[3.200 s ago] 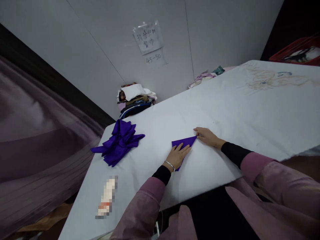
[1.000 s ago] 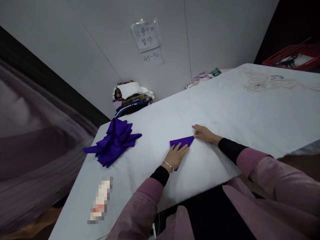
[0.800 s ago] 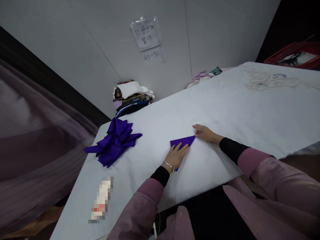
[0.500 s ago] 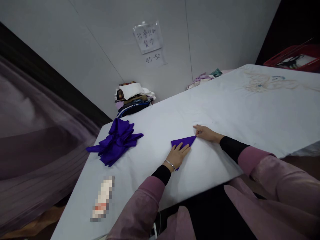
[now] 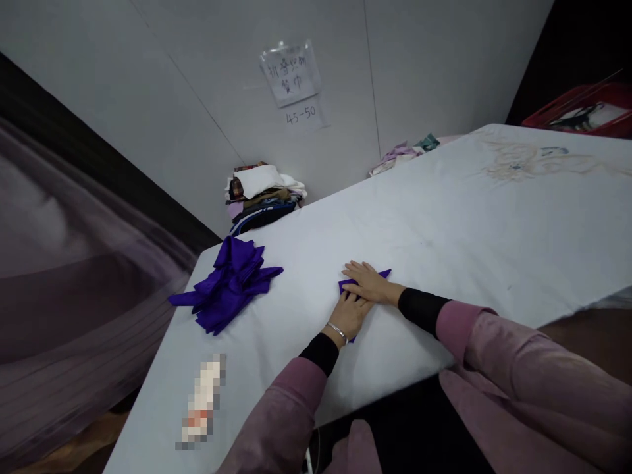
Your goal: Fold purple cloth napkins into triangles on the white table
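A small folded purple napkin (image 5: 385,273) lies flat on the white-covered table, most of it hidden beneath both hands. My left hand (image 5: 348,317), with a bracelet at its wrist, rests on the napkin's near part, its fingers partly covered. Across its top edge lies my right hand (image 5: 368,282), flat, fingers stretched out to the left and pressing on the cloth. The napkin's pointed right corner sticks out past the right hand, and a bit of its left corner shows by the fingertips. Neither hand grips anything.
To the left sits a loose heap of purple napkins (image 5: 230,286). Nearer me is a blurred-out object (image 5: 202,401). Folded clothes (image 5: 266,197) are stacked against the wall, with more cloth (image 5: 402,155) beyond the table's back edge. A red basket (image 5: 607,108) stands far right.
My right hand has let go of the napkin's right corner and moved left, now lying flat on the cloth beside and over my left hand. The left hand stays nearly in place.
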`<action>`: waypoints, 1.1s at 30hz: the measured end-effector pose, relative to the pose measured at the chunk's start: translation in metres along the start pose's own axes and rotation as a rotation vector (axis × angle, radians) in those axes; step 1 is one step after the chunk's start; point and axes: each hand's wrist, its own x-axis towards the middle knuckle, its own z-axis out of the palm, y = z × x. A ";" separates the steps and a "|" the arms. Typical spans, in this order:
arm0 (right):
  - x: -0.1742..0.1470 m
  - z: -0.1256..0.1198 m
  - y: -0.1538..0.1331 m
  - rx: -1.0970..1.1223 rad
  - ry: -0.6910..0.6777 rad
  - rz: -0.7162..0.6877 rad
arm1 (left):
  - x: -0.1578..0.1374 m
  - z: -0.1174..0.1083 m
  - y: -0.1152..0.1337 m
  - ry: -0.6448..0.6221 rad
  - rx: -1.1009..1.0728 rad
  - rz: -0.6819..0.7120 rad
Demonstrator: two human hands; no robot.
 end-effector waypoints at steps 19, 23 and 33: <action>-0.001 0.000 0.074 -0.406 0.139 -0.044 | -0.013 0.008 0.008 0.038 -0.096 -0.133; 0.000 0.000 0.076 -0.421 0.118 -0.041 | -0.032 0.017 0.022 0.110 -0.116 -0.237; 0.002 -0.001 0.080 -0.438 0.082 -0.030 | -0.074 0.016 0.052 0.198 -0.253 -0.379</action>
